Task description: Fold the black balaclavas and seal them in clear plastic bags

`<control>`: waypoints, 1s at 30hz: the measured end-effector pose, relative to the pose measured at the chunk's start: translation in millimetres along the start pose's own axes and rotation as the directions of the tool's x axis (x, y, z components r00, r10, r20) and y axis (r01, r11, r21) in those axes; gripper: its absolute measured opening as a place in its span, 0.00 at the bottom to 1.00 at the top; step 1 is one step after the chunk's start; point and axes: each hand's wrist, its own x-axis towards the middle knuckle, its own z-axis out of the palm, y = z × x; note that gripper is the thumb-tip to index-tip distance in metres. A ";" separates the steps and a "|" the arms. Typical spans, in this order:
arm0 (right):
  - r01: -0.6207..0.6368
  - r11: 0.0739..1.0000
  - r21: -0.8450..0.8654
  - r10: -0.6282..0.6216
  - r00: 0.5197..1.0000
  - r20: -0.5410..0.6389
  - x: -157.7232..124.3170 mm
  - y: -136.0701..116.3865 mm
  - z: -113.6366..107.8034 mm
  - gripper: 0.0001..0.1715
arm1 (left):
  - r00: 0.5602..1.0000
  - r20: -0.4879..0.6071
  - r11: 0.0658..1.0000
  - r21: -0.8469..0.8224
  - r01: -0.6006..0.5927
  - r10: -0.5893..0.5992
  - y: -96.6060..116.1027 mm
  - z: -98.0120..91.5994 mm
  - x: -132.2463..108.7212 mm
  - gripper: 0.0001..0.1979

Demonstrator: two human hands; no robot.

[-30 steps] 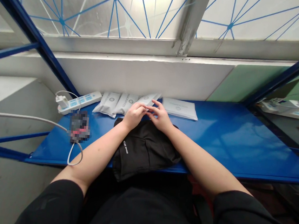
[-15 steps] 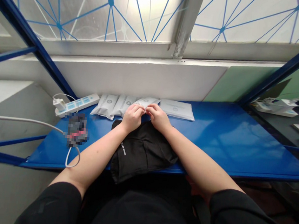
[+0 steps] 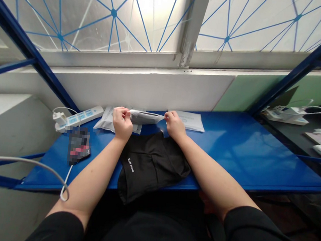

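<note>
A workroom: blue steel shelf [image 3: 239, 154] (power strip [image 3: 78, 118] on it), frosted window [image 3: 147, 20].

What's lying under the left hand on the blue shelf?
A white pouch lies on the blue shelf, showing to the left of the left hand and just past it. The part beneath the palm is covered, so whether more packets lie there cannot be seen.

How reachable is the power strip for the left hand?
Probably yes: only a flat white packet separates the left hand from the power strip, though that hand must first release the pouch it pinches.
</note>
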 end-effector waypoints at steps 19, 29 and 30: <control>0.328 0.941 0.084 -0.333 0.941 0.052 -16.4 -24.6 -0.1 0.18 | 0.838 0.264 0.874 -0.248 -0.419 0.477 21.0 15.7 -31.8 0.09; 0.070 0.996 0.060 -0.082 0.970 0.230 -16.9 -18.0 6.7 0.23 | 0.728 0.406 0.832 -0.221 -0.509 0.553 27.8 16.6 -31.7 0.12; 0.070 0.993 0.095 -0.090 0.971 0.220 -16.1 -16.7 7.0 0.24 | 0.730 0.424 0.840 -0.187 -0.509 0.536 28.0 15.6 -29.8 0.15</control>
